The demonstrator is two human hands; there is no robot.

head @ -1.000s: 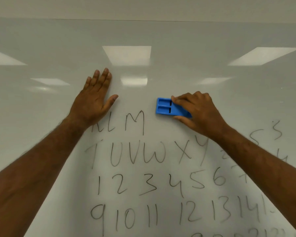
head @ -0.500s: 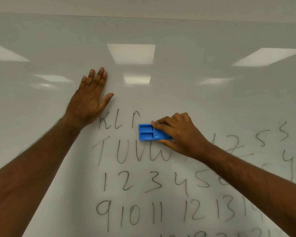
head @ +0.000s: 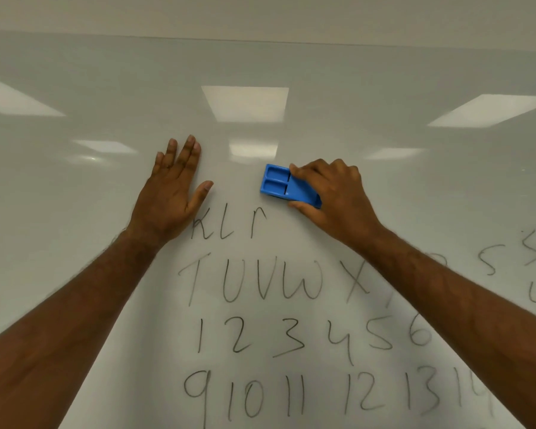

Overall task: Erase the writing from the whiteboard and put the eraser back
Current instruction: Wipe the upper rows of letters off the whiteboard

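Note:
A blue plastic eraser [head: 277,184] is pressed flat against the whiteboard [head: 291,63], just above the top row of writing. My right hand [head: 334,199] grips it from the right, fingers over its top and thumb under it. My left hand [head: 172,190] lies flat on the board to the left, fingers spread and holding nothing. Black handwriting [head: 260,286] fills the board below the hands: "K L" and a part of a letter, then "T U V W X", then rows of numbers. My right forearm hides some of the characters on the right.
The upper half of the whiteboard carries no writing and reflects ceiling light panels [head: 245,103]. A pale wall strip [head: 260,13] runs above the board's top edge. More faint characters [head: 529,252] sit at the far right.
My right hand swept the eraser down and left over the "M", wiping most of it, then came back up and right to above the top row. The left hand stayed flat.

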